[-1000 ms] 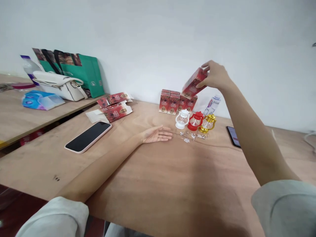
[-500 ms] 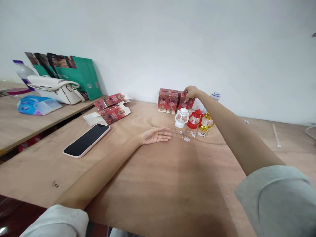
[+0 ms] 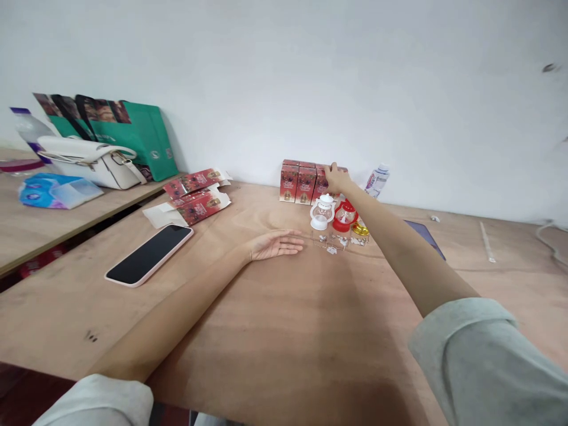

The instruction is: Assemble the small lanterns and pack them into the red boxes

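Grip: left hand (image 3: 275,245) slack, right hand (image 3: 337,179) against red box (image 3: 320,185)

Smooth matt wooden surface (image 3: 266,331), printed card boxes (image 3: 289,182) with a slight sheen, smooth white plastic lantern (image 3: 319,223), red plastic lantern (image 3: 344,225), shiny metallic-looking gold lantern (image 3: 361,229), glossy black phone screen (image 3: 149,254), crinkled plastic packet (image 3: 39,190), smooth leather-like handbag (image 3: 86,157), matt cloth sleeves (image 3: 470,343), matt wall (image 3: 244,71)

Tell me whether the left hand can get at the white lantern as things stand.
Probably yes: the left hand lies open, palm up, near the white lantern, and bare tabletop shows between them.
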`<state>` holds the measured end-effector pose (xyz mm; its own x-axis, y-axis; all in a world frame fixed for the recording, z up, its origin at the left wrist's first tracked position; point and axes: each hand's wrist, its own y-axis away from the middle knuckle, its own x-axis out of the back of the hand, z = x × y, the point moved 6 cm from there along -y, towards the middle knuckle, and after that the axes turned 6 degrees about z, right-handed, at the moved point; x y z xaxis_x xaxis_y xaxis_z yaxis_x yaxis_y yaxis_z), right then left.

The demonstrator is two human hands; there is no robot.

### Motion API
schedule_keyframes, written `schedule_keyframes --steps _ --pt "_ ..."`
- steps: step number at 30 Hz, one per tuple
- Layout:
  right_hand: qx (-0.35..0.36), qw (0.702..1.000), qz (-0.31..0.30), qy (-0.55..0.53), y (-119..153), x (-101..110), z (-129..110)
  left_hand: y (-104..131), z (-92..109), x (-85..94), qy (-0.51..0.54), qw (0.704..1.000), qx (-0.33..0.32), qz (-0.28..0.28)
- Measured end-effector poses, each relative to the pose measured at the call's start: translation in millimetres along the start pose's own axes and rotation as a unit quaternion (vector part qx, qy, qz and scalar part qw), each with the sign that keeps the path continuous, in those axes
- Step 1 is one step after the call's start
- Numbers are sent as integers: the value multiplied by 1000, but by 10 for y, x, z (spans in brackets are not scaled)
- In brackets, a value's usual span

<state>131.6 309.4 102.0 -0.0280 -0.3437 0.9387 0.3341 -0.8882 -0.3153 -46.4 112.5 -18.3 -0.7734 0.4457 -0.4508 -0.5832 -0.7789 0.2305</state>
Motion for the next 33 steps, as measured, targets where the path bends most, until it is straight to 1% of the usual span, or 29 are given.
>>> schedule_keyframes --steps 5,9,10,11,12,14,15,16,17,18,19,20,21,22,23,24,25,27,28,31,33 --pt "-4 1000 -10 18 -16 -8 -80 12 14 -10 -1 1000 -2 3" --pt "-6 999 -28 19 -23 77 -63 -2 4 -10 -31 999 -14 9" --pt "-10 999 -33 12 -15 114 -49 -16 17 9 -60 997 -40 31" --pt "-13 999 -37 1 3 158 -38 -27 45 40 -100 989 -81 70" --pt "-14 999 -38 -15 32 208 -34 -29 85 72 -144 974 -129 120" --pt "-5 998 -13 -58 134 333 -61 8 165 101 -217 926 -221 217" --pt "8 997 15 -79 209 408 -95 30 190 72 -263 900 -253 240" --pt "25 993 51 -100 298 486 -142 40 198 10 -320 877 -271 236" --pt "47 988 86 -123 397 557 -200 38 187 -77 -389 853 -279 208" --pt "73 982 101 -141 500 598 -272 37 166 -170 -466 820 -282 174" --pt "117 978 82 -153 599 596 -374 36 135 -251 -536 784 -280 139" --pt "161 974 34 -154 692 555 -482 35 102 -308 -587 754 -274 109" --pt "193 972 -22 -135 776 498 -578 36 79 -339 -614 737 -267 92" --pt "217 969 -69 -98 847 442 -657 39 69 -351 -629 727 -263 86" --pt "234 966 -101 -52 900 399 -723 41 66 -353 -637 719 -262 87" --pt "244 963 -116 -1 936 374 -779 42 66 -348 -643 714 -262 89" --pt "251 960 -117 48 960 368 -831 42 65 -343 -648 709 -262 89" --pt "262 953 -101 118 997 402 -930 41 63 -336 -653 703 -265 89" --pt "265 950 -91 136 1020 438 -971 40 62 -334 -654 702 -266 89" --pt "276 949 -52 144 1123 623 -1016 30 58 -338 -656 701 -268 85" --pt "283 951 -8 124 1228 780 -970 20 50 -340 -664 695 -262 84"
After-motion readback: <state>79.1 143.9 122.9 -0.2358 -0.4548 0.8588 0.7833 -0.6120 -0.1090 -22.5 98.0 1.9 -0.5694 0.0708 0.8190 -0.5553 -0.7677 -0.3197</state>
